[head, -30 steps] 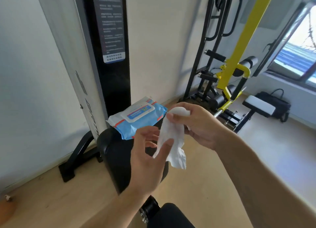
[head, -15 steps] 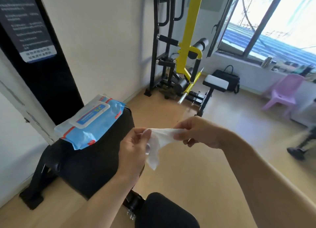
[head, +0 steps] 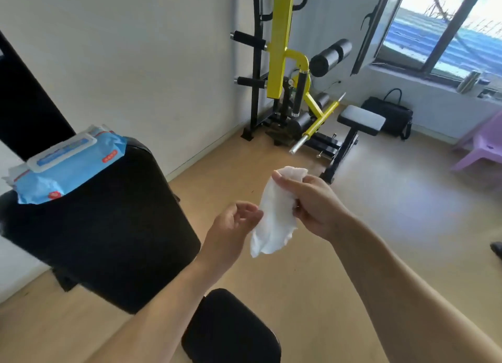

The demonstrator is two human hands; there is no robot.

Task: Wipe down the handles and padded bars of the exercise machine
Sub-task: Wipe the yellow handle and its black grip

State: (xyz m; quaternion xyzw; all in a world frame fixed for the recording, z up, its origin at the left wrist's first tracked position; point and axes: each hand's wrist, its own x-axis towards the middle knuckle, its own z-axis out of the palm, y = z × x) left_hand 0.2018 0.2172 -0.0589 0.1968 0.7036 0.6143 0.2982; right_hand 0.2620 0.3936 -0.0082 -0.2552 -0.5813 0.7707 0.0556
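Both my hands are at the wipe [head: 273,218]: my right hand [head: 312,202] pinches its top, hiding part of it; my left hand [head: 233,226], fingers loosely curled, touches its edge. The machine [head: 288,63] stands well apart, top cut off.

Wipe [head: 273,221] is covering the right hand's [head: 312,207] fingertips behind its upper fold; the left hand's [head: 233,224] fingertips are meeting its left edge, contact too blurred to confirm. Pack [head: 65,164], far left of the wipe, is showing label print too smeared to read, its left end running near the frame edge. Pad [head: 103,226] under the pack is losing its base behind the left forearm. Shoe [head: 496,249], far right of the wipe, is being cut by the frame edge.
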